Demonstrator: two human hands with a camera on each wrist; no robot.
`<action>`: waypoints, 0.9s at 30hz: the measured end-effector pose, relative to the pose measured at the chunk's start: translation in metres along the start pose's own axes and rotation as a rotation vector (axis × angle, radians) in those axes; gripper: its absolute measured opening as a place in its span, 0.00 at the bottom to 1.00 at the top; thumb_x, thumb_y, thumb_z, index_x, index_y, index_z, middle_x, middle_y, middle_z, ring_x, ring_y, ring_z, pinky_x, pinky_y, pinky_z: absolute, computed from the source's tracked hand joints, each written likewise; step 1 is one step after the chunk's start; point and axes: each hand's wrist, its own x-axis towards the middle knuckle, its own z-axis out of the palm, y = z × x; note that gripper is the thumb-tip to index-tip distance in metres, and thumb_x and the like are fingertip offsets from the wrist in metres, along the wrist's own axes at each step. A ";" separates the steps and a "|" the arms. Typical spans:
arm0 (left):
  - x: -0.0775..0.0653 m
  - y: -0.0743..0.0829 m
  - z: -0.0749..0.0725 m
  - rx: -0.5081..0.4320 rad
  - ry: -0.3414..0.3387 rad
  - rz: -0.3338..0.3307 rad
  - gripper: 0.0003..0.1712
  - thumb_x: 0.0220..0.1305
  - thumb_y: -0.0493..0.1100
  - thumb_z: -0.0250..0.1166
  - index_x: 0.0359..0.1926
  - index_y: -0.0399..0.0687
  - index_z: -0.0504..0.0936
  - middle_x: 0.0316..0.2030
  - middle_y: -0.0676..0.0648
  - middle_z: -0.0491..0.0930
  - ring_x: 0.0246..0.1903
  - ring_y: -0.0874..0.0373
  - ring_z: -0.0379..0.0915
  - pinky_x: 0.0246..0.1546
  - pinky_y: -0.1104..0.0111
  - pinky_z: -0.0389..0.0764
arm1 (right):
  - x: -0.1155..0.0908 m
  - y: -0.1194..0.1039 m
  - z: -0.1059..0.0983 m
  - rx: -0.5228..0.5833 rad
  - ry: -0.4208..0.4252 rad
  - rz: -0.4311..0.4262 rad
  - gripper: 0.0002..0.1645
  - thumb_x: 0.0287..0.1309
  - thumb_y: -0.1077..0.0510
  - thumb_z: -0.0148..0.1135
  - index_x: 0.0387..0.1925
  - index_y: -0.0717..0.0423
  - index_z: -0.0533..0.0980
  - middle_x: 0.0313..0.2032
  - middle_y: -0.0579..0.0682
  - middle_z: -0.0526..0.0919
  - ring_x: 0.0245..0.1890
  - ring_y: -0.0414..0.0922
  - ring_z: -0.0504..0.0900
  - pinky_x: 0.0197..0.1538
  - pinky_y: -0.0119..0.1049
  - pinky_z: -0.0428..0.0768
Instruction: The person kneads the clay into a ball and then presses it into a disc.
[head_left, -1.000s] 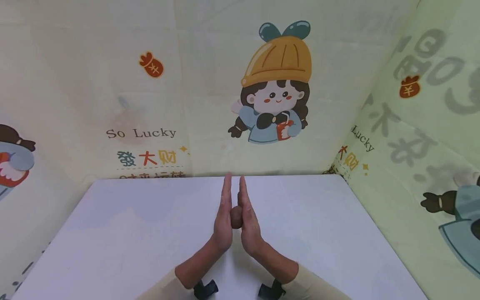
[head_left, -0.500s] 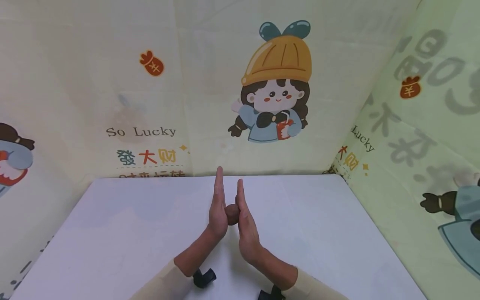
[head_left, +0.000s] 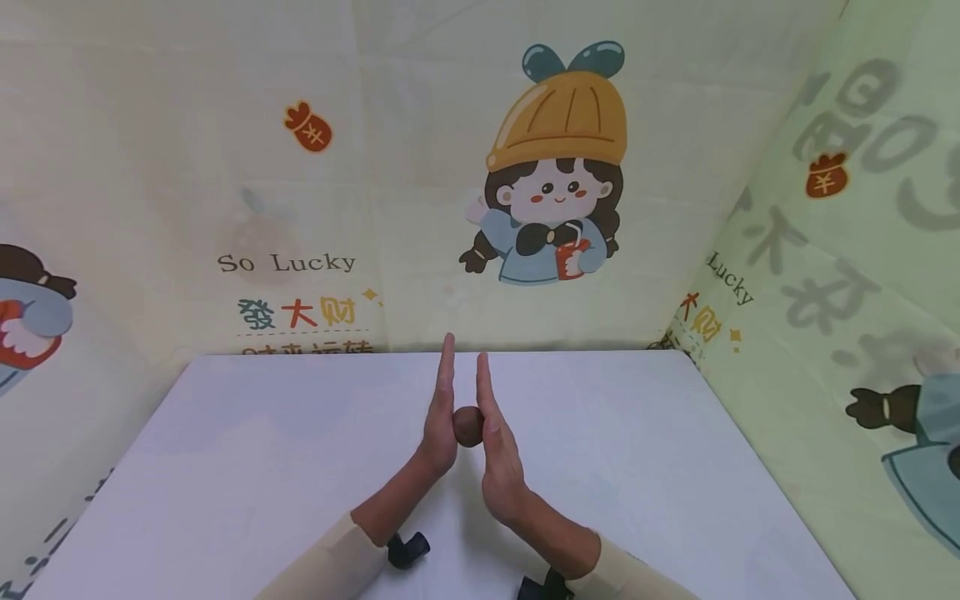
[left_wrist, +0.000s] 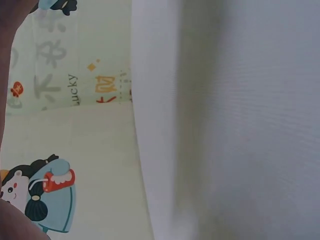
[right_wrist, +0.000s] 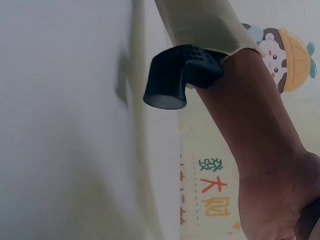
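A small round brown ball [head_left: 468,427], smooth and matte like clay or dough, sits between two upright palms above the white table. My left hand [head_left: 441,425] presses its left side with straight fingers pointing away from me. On the other side my right hand [head_left: 501,458] lies flat against it, fingers also straight, its fingertips a little lower in the head view than the left ones. From the right wrist view, the left forearm and the heel of the left hand [right_wrist: 272,200] show, with a dark part of the ball [right_wrist: 309,222] at the lower right edge.
Under the hands is a white tabletop [head_left: 262,467] bearing their soft shadow. A printed cloth [head_left: 420,167] with cartoon figures hangs behind it and along both sides. Black wrist cameras [head_left: 408,550] are strapped at both cuffs.
My palms have slid against each other, the left hand moving forward relative to the right. The ball has turned and shifted slightly between them, and more of it shows now.
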 end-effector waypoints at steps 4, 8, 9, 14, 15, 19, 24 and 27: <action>-0.004 -0.003 0.002 -0.014 -0.049 -0.037 0.35 0.84 0.50 0.24 0.86 0.51 0.37 0.77 0.43 0.61 0.71 0.57 0.61 0.72 0.47 0.56 | 0.003 0.001 -0.003 -0.003 0.015 -0.028 0.34 0.85 0.54 0.21 0.83 0.63 0.37 0.84 0.57 0.35 0.82 0.51 0.42 0.77 0.35 0.47; -0.008 -0.004 0.003 -0.042 -0.092 -0.056 0.34 0.84 0.50 0.23 0.86 0.53 0.36 0.36 0.39 0.76 0.26 0.57 0.65 0.38 0.63 0.71 | 0.007 -0.001 -0.005 -0.021 0.030 -0.022 0.34 0.84 0.56 0.21 0.83 0.63 0.38 0.84 0.59 0.37 0.83 0.51 0.39 0.79 0.36 0.44; -0.009 -0.005 0.004 -0.048 -0.103 -0.053 0.34 0.84 0.49 0.23 0.86 0.53 0.36 0.25 0.41 0.68 0.20 0.56 0.57 0.28 0.65 0.67 | 0.008 -0.002 -0.006 -0.028 0.033 -0.015 0.34 0.84 0.56 0.21 0.83 0.63 0.38 0.84 0.58 0.37 0.83 0.51 0.38 0.79 0.36 0.43; -0.015 -0.001 0.012 -0.032 -0.141 -0.022 0.34 0.84 0.46 0.25 0.86 0.52 0.36 0.39 0.43 0.80 0.29 0.65 0.65 0.41 0.63 0.70 | 0.014 -0.004 -0.012 -0.060 0.047 0.019 0.35 0.85 0.52 0.23 0.84 0.60 0.38 0.84 0.54 0.37 0.77 0.43 0.59 0.72 0.31 0.60; -0.016 0.000 0.014 -0.023 -0.146 -0.015 0.34 0.84 0.45 0.26 0.86 0.53 0.37 0.56 0.44 0.79 0.37 0.67 0.68 0.51 0.60 0.69 | 0.014 -0.003 -0.014 -0.061 0.050 0.023 0.35 0.85 0.51 0.22 0.84 0.60 0.38 0.84 0.54 0.37 0.65 0.39 0.72 0.63 0.29 0.70; -0.020 0.007 0.020 0.010 -0.165 0.023 0.35 0.83 0.43 0.26 0.86 0.53 0.37 0.83 0.47 0.46 0.37 0.67 0.66 0.59 0.57 0.64 | 0.017 -0.003 -0.018 -0.052 0.057 0.032 0.35 0.85 0.51 0.22 0.85 0.58 0.37 0.84 0.53 0.36 0.19 0.41 0.62 0.20 0.32 0.63; -0.025 0.011 0.026 0.011 -0.183 0.068 0.34 0.84 0.42 0.26 0.86 0.48 0.38 0.82 0.42 0.47 0.23 0.58 0.56 0.28 0.65 0.66 | 0.022 -0.003 -0.023 -0.036 0.056 0.058 0.35 0.85 0.51 0.22 0.84 0.57 0.35 0.84 0.51 0.34 0.24 0.43 0.67 0.18 0.35 0.64; -0.027 0.014 0.028 -0.001 -0.187 0.074 0.34 0.84 0.41 0.26 0.86 0.47 0.38 0.84 0.44 0.42 0.27 0.53 0.59 0.31 0.65 0.69 | 0.024 -0.003 -0.027 -0.043 0.060 0.068 0.36 0.85 0.49 0.22 0.84 0.57 0.35 0.84 0.51 0.34 0.39 0.40 0.72 0.23 0.33 0.66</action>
